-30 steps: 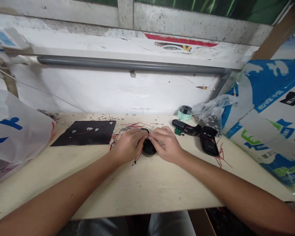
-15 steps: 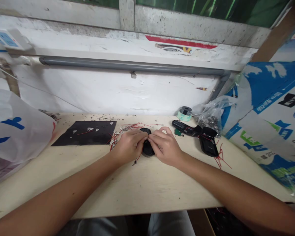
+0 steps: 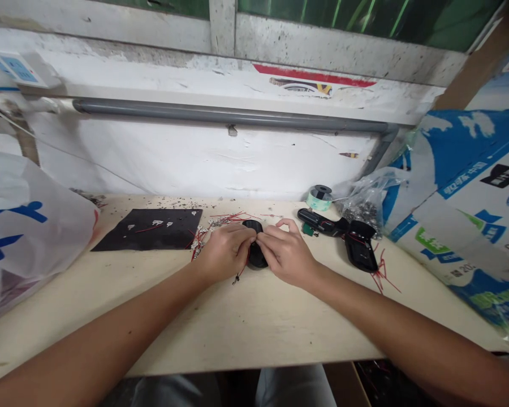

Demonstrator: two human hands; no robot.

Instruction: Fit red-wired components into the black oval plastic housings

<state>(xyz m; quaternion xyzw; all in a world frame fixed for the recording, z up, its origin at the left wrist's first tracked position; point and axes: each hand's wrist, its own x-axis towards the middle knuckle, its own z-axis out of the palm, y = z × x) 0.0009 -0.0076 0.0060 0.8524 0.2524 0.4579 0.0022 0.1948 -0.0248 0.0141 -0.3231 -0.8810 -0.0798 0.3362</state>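
Note:
A black oval plastic shell (image 3: 258,258) rests on the table in front of me, with its hollow side up. My left hand (image 3: 228,252) is closed over the shell's left edge, thumb and forefinger together. From the right, my right hand (image 3: 292,252) reaches in with its fingers pinched, and the fingertips of both hands meet above the shell's middle. What lies between the fingertips is too small to make out. Below my left hand a short red wire with a dark end (image 3: 236,278) pokes out. Red wires and small metal pieces (image 3: 198,240) lie behind my left hand.
Left of my hands lies a black mat (image 3: 148,237) with small metal pieces. At right are black plastic housings (image 3: 360,254), red wires (image 3: 380,274), a tape roll (image 3: 319,198) and a bag of small parts (image 3: 365,212). A white bag (image 3: 29,226) and a blue-white carton (image 3: 462,209) flank the table.
The view has shifted slightly. Both hands keep nearly the same place and pinch over the shell.

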